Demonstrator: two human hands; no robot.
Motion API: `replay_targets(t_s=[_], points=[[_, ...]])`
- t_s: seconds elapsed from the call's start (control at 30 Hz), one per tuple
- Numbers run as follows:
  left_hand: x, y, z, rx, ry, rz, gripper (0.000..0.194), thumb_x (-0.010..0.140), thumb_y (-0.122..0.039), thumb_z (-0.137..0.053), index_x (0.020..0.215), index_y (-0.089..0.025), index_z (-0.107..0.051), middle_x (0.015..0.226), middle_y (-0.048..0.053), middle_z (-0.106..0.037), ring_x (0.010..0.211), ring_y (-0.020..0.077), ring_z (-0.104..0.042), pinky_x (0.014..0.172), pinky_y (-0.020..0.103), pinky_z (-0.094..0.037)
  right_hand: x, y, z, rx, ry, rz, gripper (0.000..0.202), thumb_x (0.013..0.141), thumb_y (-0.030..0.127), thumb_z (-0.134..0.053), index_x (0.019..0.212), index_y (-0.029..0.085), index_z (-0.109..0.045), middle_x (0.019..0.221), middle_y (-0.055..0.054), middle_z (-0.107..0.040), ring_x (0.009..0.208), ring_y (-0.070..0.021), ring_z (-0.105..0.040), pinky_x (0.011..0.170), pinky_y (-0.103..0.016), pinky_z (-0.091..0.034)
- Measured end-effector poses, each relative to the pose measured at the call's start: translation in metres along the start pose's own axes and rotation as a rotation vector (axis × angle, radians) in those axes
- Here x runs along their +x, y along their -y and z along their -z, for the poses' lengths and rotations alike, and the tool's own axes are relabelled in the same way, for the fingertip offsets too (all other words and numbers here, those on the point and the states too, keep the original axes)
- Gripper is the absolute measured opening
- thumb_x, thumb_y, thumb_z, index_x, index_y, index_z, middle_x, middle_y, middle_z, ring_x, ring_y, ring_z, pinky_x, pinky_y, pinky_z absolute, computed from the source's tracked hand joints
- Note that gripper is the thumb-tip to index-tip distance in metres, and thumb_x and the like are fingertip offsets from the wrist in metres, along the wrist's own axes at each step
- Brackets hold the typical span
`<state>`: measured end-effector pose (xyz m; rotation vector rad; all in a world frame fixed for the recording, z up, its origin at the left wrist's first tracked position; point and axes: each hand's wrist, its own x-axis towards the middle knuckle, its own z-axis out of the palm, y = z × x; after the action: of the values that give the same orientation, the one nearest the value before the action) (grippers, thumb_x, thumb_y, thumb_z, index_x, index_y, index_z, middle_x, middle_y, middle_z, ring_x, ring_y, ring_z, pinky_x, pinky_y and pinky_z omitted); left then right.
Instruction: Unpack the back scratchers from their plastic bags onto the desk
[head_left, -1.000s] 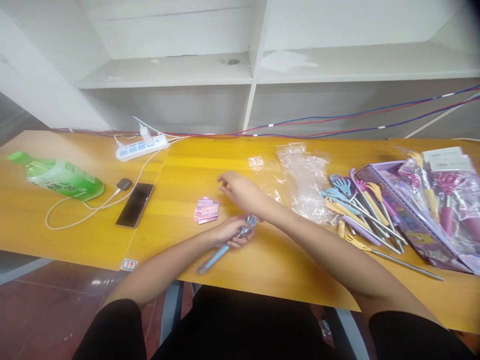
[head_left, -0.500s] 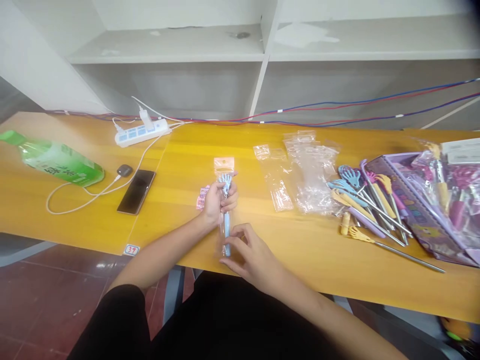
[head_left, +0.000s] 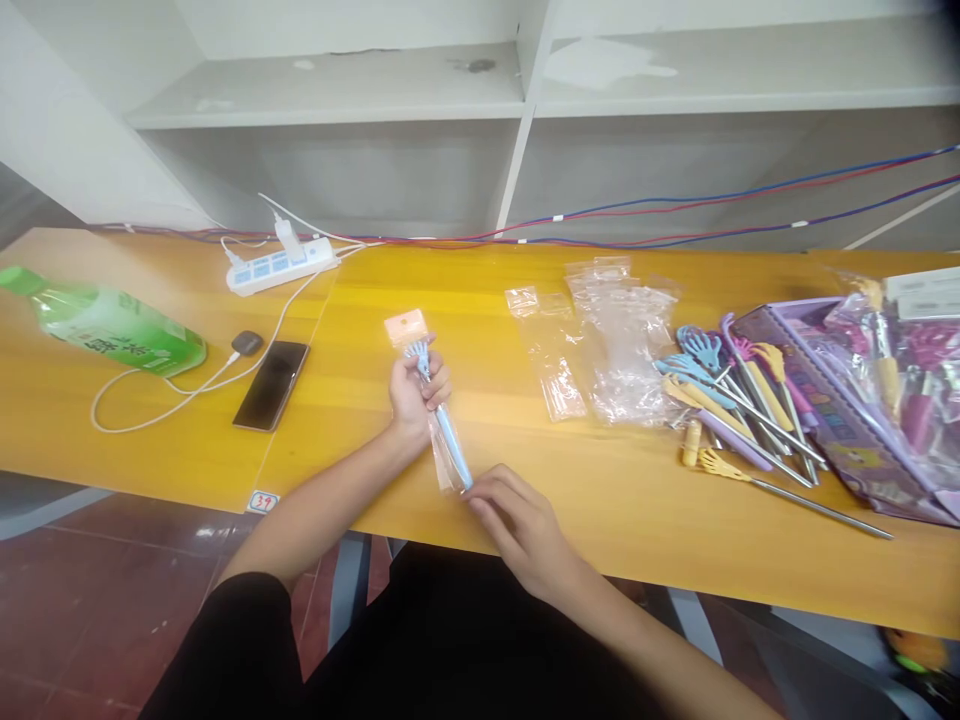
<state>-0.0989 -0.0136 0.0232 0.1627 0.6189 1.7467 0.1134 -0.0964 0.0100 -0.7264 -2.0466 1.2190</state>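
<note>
A light blue back scratcher (head_left: 452, 447) lies inside a clear plastic bag with a pink header (head_left: 406, 325). My left hand (head_left: 412, 392) is wrapped round its upper part, just below the small hand-shaped head. The bagged scratcher slants down to the right. My right hand (head_left: 525, 525) pinches the lower end of the bag near the handle's tip, thumb and forefinger together. To the right lie clear bags (head_left: 626, 350) in a pile, with one flat bag (head_left: 553, 360) beside them. Farther right is a heap of loose scratchers (head_left: 739, 400) in blue, yellow, pink and purple.
A purple box (head_left: 832, 425) with bagged scratchers stands at the right. On the left are a green bottle (head_left: 112, 325), a black phone (head_left: 271, 386), a white power strip (head_left: 281, 267) and a white cable. Shelves and cables run behind the table (head_left: 420, 270).
The bagged scratcher has tilted, its head now farther left. My left hand has moved left; my right hand has shifted right and closed on the bag's lower end. The small pink item is no longer visible.
</note>
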Motion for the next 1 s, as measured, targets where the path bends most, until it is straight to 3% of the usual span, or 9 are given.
replay_targets(t_s=[0.2,0.3,0.4,0.5,0.63,0.83,1.0], points=[[-0.006,-0.005,-0.006,0.005,0.001,-0.199,0.043,0.091,-0.025,-0.052,0.132,-0.023,-0.063,0.07,-0.006,-0.046,0.039,0.0052,-0.024,0.032,0.017,-0.017,0.002,-0.019,-0.01,0.334,-0.097,-0.396,0.035,0.107,0.056,-0.055,0.109,0.022,-0.065,0.093,-0.007,-0.071,0.073,-0.0174,-0.07,0.068,-0.034,-0.067],[-0.009,-0.007,-0.008,0.014,0.019,-0.228,0.043,0.091,-0.025,-0.051,0.132,-0.024,-0.063,0.071,-0.006,-0.047,0.039,0.0051,-0.025,0.032,0.017,-0.018,0.005,-0.021,-0.01,0.418,-0.09,-0.456,0.045,0.103,0.065,-0.056,0.107,0.021,-0.066,0.091,-0.006,-0.069,0.072,-0.017,-0.071,0.071,-0.035,-0.069],[-0.01,-0.007,-0.008,0.023,-0.002,-0.262,0.043,0.091,-0.024,-0.053,0.132,-0.026,-0.062,0.074,-0.006,-0.049,0.039,0.0045,-0.027,0.033,0.016,-0.022,0.01,-0.02,-0.007,0.564,-0.097,-0.534,0.055,0.099,0.074,-0.056,0.102,0.021,-0.066,0.079,-0.001,-0.062,0.064,-0.0158,-0.068,0.062,-0.036,-0.069],[-0.011,-0.004,-0.007,0.036,-0.007,-0.297,0.041,0.09,-0.025,-0.055,0.131,-0.027,-0.063,0.077,-0.005,-0.05,0.041,0.0045,-0.029,0.034,0.016,-0.023,0.012,-0.02,-0.006,0.642,-0.055,-0.618,0.058,0.09,0.076,-0.068,0.096,0.019,-0.064,0.073,0.001,-0.06,0.059,-0.0145,-0.065,0.057,-0.035,-0.068],[-0.013,-0.002,-0.008,0.07,-0.011,-0.298,0.036,0.089,-0.028,-0.057,0.124,-0.025,-0.064,0.077,-0.005,-0.049,0.042,0.0049,-0.028,0.035,0.018,-0.021,0.013,-0.022,-0.007,0.512,-0.067,-0.598,0.053,0.084,0.07,-0.078,0.092,0.02,-0.063,0.075,0.001,-0.061,0.059,-0.0142,-0.064,0.052,-0.031,-0.065],[-0.011,0.001,-0.012,0.044,-0.051,-0.297,0.026,0.091,-0.028,-0.059,0.116,-0.022,-0.063,0.077,-0.005,-0.05,0.044,0.0043,-0.031,0.038,0.017,-0.024,0.013,-0.025,-0.004,0.203,-0.126,-0.471,0.038,0.098,0.059,-0.066,0.09,0.023,-0.058,0.073,0.001,-0.058,0.051,-0.0129,-0.057,0.041,-0.025,-0.049],[-0.012,0.019,-0.024,0.077,-0.102,-0.252,0.018,0.094,-0.032,-0.059,0.108,-0.021,-0.063,0.074,-0.005,-0.05,0.045,0.0043,-0.033,0.041,0.016,-0.025,0.015,-0.034,0.0,-0.164,-0.169,-0.192,0.025,0.107,0.042,-0.056,0.093,0.022,-0.063,0.081,-0.004,-0.066,0.066,-0.017,-0.063,0.059,-0.028,-0.052]])
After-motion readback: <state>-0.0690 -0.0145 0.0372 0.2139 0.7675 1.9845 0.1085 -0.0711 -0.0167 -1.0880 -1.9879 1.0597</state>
